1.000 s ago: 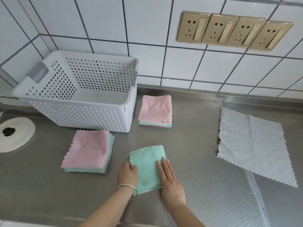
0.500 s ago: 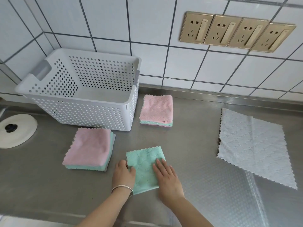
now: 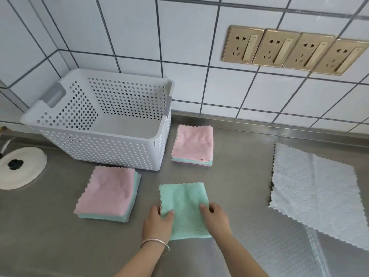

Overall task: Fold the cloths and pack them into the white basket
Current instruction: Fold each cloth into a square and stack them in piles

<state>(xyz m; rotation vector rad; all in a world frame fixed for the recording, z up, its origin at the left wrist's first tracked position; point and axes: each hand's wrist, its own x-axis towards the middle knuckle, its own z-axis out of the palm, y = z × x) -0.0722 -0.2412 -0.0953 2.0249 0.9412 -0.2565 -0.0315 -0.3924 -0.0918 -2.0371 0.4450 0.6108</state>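
The folded green cloth (image 3: 184, 209) is laid on the steel counter (image 3: 50, 232) in front of the white basket (image 3: 103, 120), near its right corner. Its left edge is pinched by the left hand (image 3: 157, 222) and its right edge by the right hand (image 3: 214, 218). The cloth is judged light, soft and floppy, so it is best lifted by both side edges, lest the fold be undone.

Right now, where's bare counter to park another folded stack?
Free: between the pink stack and the white cloth; also left of the near stack, below the round lid. Crowded: around the green cloth and basket.
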